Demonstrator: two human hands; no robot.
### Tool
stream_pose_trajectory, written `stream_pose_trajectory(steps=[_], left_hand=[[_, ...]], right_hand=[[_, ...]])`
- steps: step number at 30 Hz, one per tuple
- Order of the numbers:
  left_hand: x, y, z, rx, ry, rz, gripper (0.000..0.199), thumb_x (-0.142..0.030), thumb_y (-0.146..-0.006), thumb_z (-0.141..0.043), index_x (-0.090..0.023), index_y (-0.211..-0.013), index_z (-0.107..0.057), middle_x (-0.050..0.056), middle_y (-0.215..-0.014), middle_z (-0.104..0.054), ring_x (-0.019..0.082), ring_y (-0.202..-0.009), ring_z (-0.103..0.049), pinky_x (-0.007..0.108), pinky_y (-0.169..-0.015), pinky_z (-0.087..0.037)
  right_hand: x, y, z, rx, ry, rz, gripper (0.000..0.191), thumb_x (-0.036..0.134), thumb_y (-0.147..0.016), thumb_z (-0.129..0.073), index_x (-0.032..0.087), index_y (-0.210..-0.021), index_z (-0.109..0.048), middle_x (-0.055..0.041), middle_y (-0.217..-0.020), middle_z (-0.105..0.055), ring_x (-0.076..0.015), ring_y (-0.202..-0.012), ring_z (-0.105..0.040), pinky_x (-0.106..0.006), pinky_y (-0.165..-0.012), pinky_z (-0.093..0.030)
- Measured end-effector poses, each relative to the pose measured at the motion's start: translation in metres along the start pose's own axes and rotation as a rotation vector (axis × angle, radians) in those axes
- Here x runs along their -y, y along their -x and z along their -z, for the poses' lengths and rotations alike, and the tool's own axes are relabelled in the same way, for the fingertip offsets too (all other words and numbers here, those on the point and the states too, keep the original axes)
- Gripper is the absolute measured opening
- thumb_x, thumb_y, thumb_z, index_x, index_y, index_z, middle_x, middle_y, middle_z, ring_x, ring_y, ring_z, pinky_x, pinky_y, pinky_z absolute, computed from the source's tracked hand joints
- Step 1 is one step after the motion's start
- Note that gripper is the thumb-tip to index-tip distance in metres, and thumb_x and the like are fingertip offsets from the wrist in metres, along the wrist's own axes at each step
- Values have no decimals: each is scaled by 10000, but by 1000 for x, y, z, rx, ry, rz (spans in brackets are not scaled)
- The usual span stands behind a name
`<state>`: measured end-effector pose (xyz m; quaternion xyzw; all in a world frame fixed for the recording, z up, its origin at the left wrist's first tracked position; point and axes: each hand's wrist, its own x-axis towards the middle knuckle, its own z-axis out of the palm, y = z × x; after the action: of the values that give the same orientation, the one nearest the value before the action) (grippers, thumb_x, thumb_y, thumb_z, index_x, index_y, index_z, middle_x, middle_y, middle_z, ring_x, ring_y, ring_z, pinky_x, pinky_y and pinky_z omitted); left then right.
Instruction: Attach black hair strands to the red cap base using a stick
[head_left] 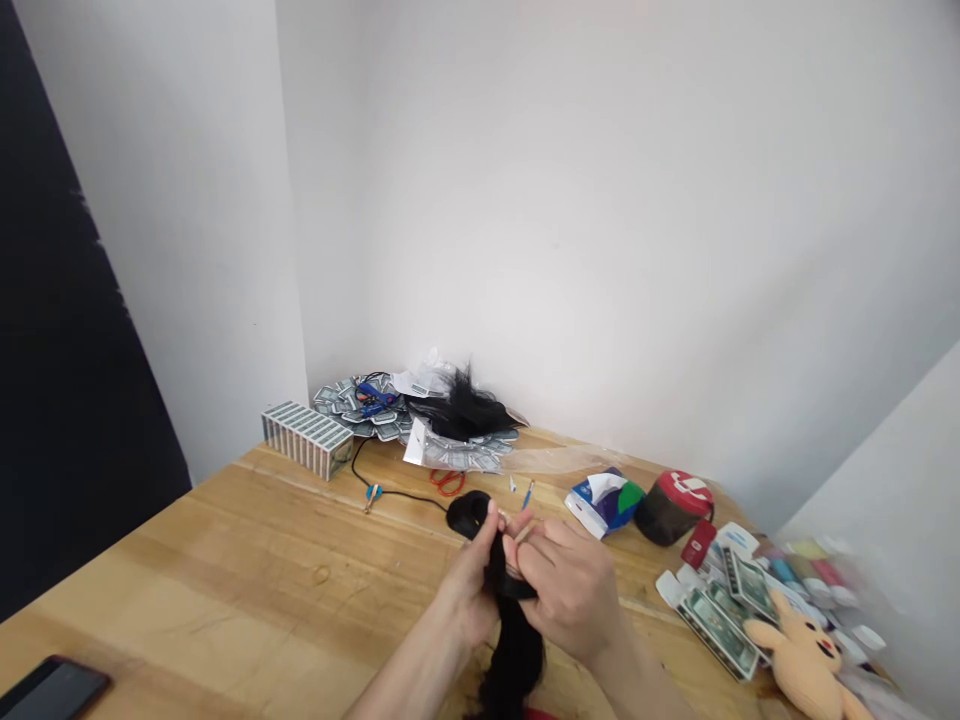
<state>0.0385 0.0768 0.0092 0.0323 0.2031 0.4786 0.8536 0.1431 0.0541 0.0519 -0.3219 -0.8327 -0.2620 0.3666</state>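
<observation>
A long bundle of black hair (pixel 514 655) hangs down between my hands over the near part of the table. My left hand (pixel 469 590) is closed around its upper part, the thumb pointing up. Close against it, my right hand (pixel 566 580) has its fingers curled in at the top of the bundle, with a dark band (pixel 517 586) showing under them. What the fingertips pinch is hidden. Just beyond my left thumb lies a black coil (pixel 466 513); I cannot tell whether it joins the hair.
Red-handled scissors (pixel 448 483), a blue pen-like tool (pixel 528 494) and a cord with a blue piece (pixel 373 491) lie beyond my hands. More black hair (pixel 465 412) rests at the back. A plush toy (pixel 806 655) sits right; a phone (pixel 56 690) lies left.
</observation>
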Motion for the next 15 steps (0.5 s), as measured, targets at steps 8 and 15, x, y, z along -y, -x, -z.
stream_pose_trajectory(steps=[8, 15], left_hand=[[-56, -1, 1, -119, 13, -290, 240, -278, -930, -570, -142, -1127, -584, 73, -1092, -627, 196, -904, -644, 374, -749, -561], [-127, 34, 7, -172, 46, -681, 174, -283, -939, -557, -127, -997, -610, 39, -938, -650, 166, -811, -655, 342, -704, -564]], right_hand=[[-9, -26, 47, 0, -86, -79, 437, 96, -899, -503, 215, -497, -379, 72, -459, -315, -118, -447, -297, -271, -458, -230], [-30, -38, 81, 75, -122, -246, 428, 167, -896, -496, 214, -477, -420, 48, -461, -348, -113, -419, -366, -264, -454, -290]])
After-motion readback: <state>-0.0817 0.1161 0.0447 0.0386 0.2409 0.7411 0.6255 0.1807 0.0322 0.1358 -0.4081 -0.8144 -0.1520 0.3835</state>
